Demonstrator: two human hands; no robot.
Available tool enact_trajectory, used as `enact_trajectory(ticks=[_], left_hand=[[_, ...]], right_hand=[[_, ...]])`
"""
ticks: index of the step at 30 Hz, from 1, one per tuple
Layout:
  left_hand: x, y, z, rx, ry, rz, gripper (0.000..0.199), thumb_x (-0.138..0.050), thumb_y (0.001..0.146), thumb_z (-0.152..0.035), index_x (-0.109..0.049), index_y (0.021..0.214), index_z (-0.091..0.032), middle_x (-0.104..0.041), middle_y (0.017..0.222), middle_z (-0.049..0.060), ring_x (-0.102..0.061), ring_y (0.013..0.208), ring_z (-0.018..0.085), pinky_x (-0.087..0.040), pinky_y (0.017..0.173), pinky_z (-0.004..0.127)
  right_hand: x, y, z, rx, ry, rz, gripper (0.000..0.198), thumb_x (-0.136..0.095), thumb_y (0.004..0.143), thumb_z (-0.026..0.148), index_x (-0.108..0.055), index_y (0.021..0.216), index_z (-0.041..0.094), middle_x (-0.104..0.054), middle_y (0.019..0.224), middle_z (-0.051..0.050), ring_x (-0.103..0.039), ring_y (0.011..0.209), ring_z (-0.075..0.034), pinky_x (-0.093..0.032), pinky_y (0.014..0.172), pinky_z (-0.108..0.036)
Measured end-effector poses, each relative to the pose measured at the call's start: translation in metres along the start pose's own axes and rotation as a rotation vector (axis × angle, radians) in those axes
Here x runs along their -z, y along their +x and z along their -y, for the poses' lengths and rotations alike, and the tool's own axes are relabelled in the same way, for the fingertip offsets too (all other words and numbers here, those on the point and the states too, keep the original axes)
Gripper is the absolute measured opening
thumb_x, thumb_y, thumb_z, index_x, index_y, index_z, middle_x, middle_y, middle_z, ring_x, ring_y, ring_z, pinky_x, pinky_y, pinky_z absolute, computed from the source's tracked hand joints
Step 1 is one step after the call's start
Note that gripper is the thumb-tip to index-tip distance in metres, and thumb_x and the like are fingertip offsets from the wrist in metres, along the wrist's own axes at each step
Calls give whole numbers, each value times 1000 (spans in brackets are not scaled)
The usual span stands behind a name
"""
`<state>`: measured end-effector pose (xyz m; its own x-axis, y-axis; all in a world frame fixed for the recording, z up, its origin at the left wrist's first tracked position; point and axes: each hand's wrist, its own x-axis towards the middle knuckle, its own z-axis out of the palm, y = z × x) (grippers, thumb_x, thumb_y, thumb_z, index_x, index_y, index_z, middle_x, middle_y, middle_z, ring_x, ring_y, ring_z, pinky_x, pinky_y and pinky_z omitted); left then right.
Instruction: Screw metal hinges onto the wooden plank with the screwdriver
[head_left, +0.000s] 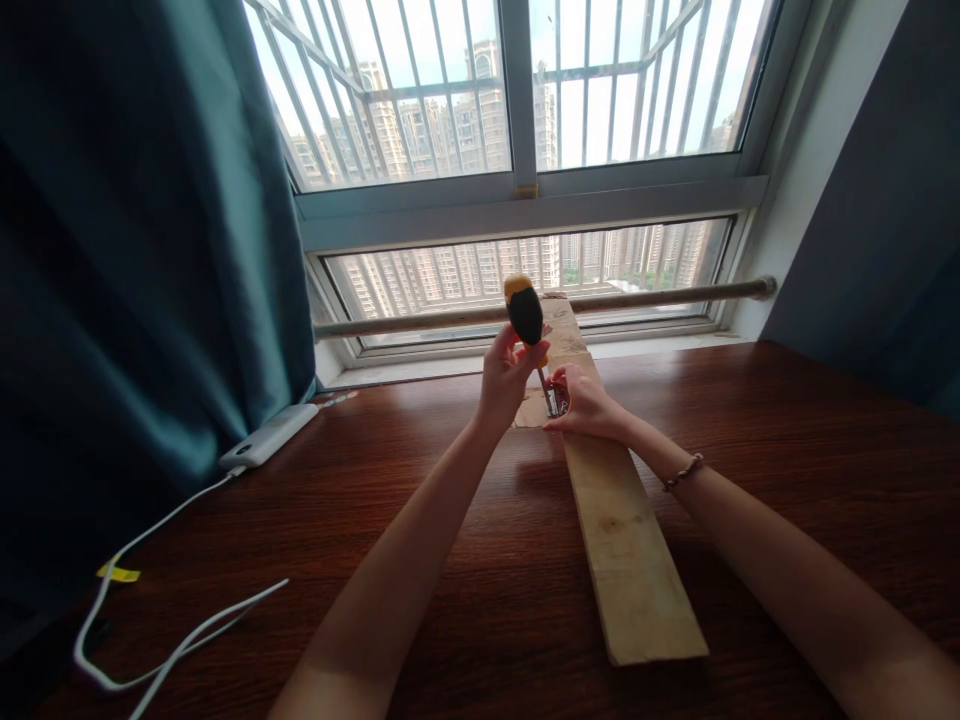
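2 arms (409,565) outstretched, converging | left hand (507,377) higher, fingers (534,355) curled | right hand (590,404) lower, fingers bent

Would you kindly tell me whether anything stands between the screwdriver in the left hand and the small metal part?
Nothing visible does: from the left hand, the screwdriver slants straight down to the small metal part. The right hand curls around that part, leaving its screwdriver side open. Tip contact is too small to confirm.

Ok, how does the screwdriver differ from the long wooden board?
The screwdriver has a black and yellow handle; the wooden board is pale brown. The screwdriver is far shorter than the board. The screwdriver's handle is rounded, while the board is flat. Both are longer than they are wide.
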<state>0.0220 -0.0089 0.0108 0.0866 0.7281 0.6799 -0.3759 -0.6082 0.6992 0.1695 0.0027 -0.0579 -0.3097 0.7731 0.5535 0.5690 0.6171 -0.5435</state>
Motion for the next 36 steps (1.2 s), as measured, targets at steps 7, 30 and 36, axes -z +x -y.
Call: enact_trajectory(ticks=[7,30,36], left_hand=[[1,-1,9,10,-104,107,27,-54,79,-44,-56,94,-21,-57,79,2,-56,73,13,-44,74,30],[2,-10,15,-113,258,37,20,-50,83,-35,-58,94,-21,-61,83,3,-57,79,15,-42,77,28],[1,-13,19,-146,272,24,25,-53,80,-41,-54,95,-20,-57,81,2,-53,73,13,-42,74,27]], right_hand=[[1,0,3,0,-34,5,67,-81,45,35,-42,96,17,-51,98,-9,-53,89,-23,-48,78,-39],[1,0,3,-1,-45,2,67,-81,45,36,-42,96,16,-49,96,-9,-54,85,-22,-49,77,-38],[0,0,0,4,-28,-1,68,-80,47,38,-42,98,16,-51,97,-10,-54,88,-23,-49,78,-39]])
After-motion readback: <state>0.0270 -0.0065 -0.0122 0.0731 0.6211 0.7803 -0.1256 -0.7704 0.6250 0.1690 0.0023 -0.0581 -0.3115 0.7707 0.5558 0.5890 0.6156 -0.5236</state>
